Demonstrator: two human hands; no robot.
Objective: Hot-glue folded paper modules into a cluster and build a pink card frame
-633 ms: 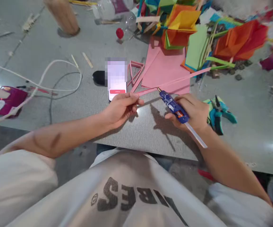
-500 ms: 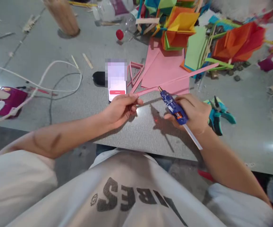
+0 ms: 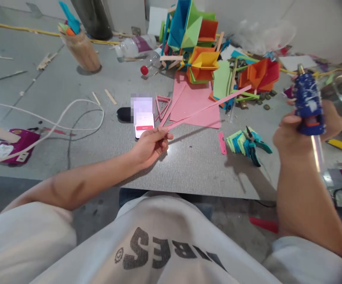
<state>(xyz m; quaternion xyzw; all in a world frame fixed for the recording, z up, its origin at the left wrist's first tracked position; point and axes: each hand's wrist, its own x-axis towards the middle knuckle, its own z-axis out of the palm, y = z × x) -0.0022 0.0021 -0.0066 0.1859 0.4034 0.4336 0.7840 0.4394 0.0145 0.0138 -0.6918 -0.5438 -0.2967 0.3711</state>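
Note:
My left hand [image 3: 153, 146] pinches one end of a long pink paper strip [image 3: 209, 106], which slants up to the right above the table. Off to the right, my right hand [image 3: 295, 126] is closed around a blue glue gun [image 3: 309, 102]. Its nozzle points up, and a clear glue stick [image 3: 317, 154] sticks out of the back. Pink paper sheets [image 3: 196, 104] lie behind the strip, with a pink folded triangle [image 3: 162, 104] beside them. A lit phone [image 3: 144, 122] lies just beyond my left hand.
Pliers [image 3: 254, 146] rest on folded green and blue paper, near a pink cutter [image 3: 222, 143]. Colourful folded-paper shapes [image 3: 203, 59] crowd the back. At left are a wooden cup [image 3: 83, 51], a white cable [image 3: 76, 101] and a purple power strip [image 3: 18, 148].
My right hand has carried the glue gun away from the strip, far to the right and up. My left hand still holds the strip. The view has tilted, showing more of the back.

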